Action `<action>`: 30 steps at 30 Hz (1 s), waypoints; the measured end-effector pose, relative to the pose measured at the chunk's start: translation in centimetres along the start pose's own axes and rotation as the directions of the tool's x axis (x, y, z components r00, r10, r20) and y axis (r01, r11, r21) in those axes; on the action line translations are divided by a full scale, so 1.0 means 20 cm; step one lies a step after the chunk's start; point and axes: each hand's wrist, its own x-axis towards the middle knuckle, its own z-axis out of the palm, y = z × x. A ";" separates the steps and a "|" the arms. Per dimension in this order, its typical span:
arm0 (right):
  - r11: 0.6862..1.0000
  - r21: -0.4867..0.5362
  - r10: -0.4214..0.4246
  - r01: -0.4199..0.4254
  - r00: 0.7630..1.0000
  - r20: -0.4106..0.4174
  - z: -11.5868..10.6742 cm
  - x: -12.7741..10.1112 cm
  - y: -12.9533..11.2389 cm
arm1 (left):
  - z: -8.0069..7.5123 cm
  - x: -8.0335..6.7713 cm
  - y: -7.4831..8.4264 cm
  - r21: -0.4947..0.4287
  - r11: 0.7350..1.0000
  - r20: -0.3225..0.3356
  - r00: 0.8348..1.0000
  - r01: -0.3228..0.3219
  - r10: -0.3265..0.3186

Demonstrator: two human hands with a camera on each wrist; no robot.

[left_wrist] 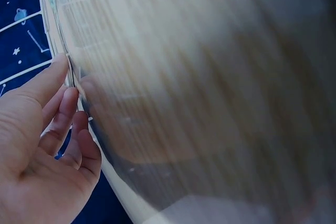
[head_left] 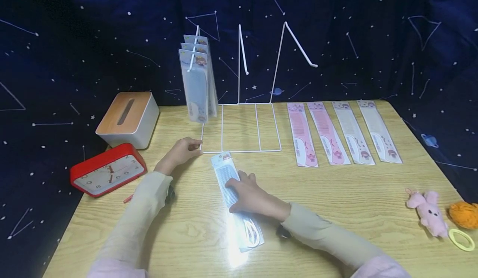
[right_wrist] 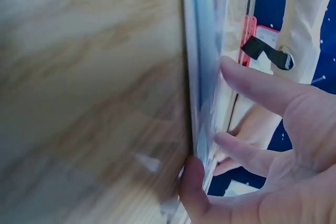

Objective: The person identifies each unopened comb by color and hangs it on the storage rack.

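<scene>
A blue comb in a clear package (head_left: 223, 173) lies flat on the wooden table (head_left: 336, 211) in front of me. My right hand (head_left: 233, 195) lies over its middle; in the right wrist view my right hand (right_wrist: 212, 124) has the thumb at the edge of the package (right_wrist: 205, 51) and fingers on its face. My left hand (head_left: 194, 147) pinches the front-left corner of the white wire rack (head_left: 242, 151). The left wrist view shows my left hand (left_wrist: 68, 80) with thumb and fingers on the thin wire. Three packaged combs (head_left: 198, 83) hang on the rack's left hook.
Several packaged combs, pink (head_left: 302, 135) and white (head_left: 379, 130), lie in a row right of the rack. A tissue box (head_left: 128, 118) and red clock (head_left: 106, 170) stand at the left. A plush pig (head_left: 427, 211), orange toy (head_left: 463, 213) and yellow ring (head_left: 461, 240) sit at the right edge.
</scene>
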 end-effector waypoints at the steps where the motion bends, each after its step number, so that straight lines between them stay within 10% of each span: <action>1: 1.000 0.017 0.010 -0.010 1.000 -0.005 -0.01 0.00 0.01 | 0.00 0.00 0.00 0.000 1.000 0.000 1.000 -0.002 0.002; 21: 0.954 0.301 -0.019 0.008 0.999 0.035 -0.18 -0.07 0.07 | 0.01 0.00 0.00 -0.010 1.000 0.007 1.000 0.000 0.000; 30: 0.831 0.440 -0.258 0.339 0.937 -0.234 -0.34 -0.08 -0.05 | 0.00 0.00 0.01 0.014 1.000 -0.010 1.000 0.005 -0.005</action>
